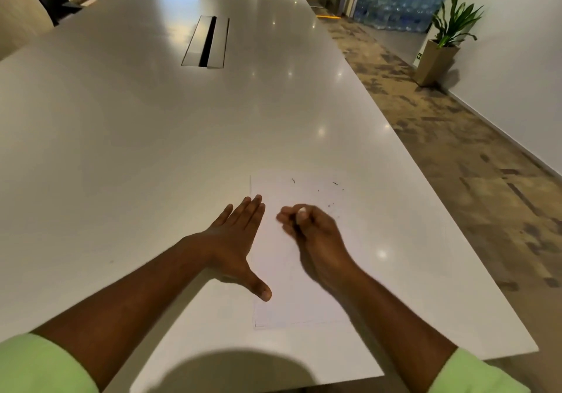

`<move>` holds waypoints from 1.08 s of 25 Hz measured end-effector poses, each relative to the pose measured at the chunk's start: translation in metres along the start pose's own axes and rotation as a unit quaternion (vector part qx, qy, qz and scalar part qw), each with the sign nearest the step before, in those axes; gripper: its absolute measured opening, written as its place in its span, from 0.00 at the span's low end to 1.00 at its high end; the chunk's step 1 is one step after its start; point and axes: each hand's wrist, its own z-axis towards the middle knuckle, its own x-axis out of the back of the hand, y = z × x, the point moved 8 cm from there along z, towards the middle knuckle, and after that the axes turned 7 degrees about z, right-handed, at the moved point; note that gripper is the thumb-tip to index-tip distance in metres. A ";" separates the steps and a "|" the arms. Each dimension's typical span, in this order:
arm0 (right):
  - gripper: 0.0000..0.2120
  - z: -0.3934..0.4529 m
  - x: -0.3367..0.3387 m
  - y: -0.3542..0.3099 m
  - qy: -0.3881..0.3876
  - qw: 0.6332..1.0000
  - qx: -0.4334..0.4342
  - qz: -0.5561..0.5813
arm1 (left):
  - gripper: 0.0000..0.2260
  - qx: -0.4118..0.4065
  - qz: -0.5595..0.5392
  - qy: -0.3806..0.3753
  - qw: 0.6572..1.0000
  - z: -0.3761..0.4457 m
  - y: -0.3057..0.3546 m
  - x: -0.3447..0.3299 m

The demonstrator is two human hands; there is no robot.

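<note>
A sheet of paper [304,301] is lying on the near right part of the white counter [152,149], with its long axis running straight away from the person and its near short edge just in from the counter's edge. The left hand [237,240] is lying flat along the sheet's left long edge. Its fingers are straight and released, the fingertips [258,202] are just crossing onto the paper, and the thumb is spreading out over the lower left part of the page. It appears to be pinning the sheet down.

The right hand [313,237] is working over the middle of the sheet, above its upper half. Its fingers are clenched round what looks like an eraser [301,212], a small pale lump showing between them. The hand is blurred, so how the lump is meeting the paper cannot be told. Dark crumbs [334,183] are lying scattered on the far right part of the page, beyond that hand.

The next stroke is likely turning on this: the bare upper page and the crumbs are lying ahead of the right hand and slightly to its right, along the sheet's long axis. The right hand is the nearer one, while the left is anchoring the opposite edge so the paper is not sliding under the rubbing.
</note>
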 end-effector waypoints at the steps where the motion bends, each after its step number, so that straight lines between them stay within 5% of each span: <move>1: 0.10 0.016 0.020 -0.018 0.061 0.998 0.024 0.022 | 0.75 0.001 0.004 0.001 1.000 0.000 0.000 0.000; 4: 0.09 0.036 0.060 -0.055 0.193 0.976 0.102 0.025 | 0.76 0.000 0.000 0.009 1.000 0.000 0.000 0.000; 8: 0.08 0.012 -0.008 -0.015 -0.010 1.000 0.006 0.026 | 0.77 -0.002 -0.008 0.009 1.000 0.002 -0.001 0.000; 10: 0.08 0.015 -0.013 -0.004 -0.037 0.999 -0.014 -0.003 | 0.76 -0.004 -0.008 0.010 1.000 0.001 -0.001 0.000; 14: 0.10 0.062 0.064 -0.058 0.202 0.975 0.094 0.008 | 0.76 0.001 -0.004 0.011 1.000 -0.001 0.000 0.001; 16: 0.12 0.059 0.064 -0.070 0.231 0.965 0.122 -0.016 | 0.76 0.002 -0.003 0.011 1.000 0.000 -0.001 0.000; 18: 0.15 0.053 0.019 -0.052 0.133 0.985 0.109 0.011 | 0.76 0.003 -0.005 0.009 1.000 0.000 -0.001 0.000; 20: 0.11 0.045 -0.042 -0.016 -0.029 0.999 0.009 0.044 | 0.76 0.001 -0.007 0.007 1.000 0.000 0.001 0.002; 22: 0.07 0.048 -0.065 0.004 -0.086 0.994 -0.055 0.043 | 0.76 -0.001 -0.012 0.004 1.000 -0.001 0.001 0.003; 27: 0.12 0.091 0.015 -0.041 0.120 0.990 0.038 0.070 | 0.76 0.003 -0.006 0.006 1.000 -0.001 0.000 0.001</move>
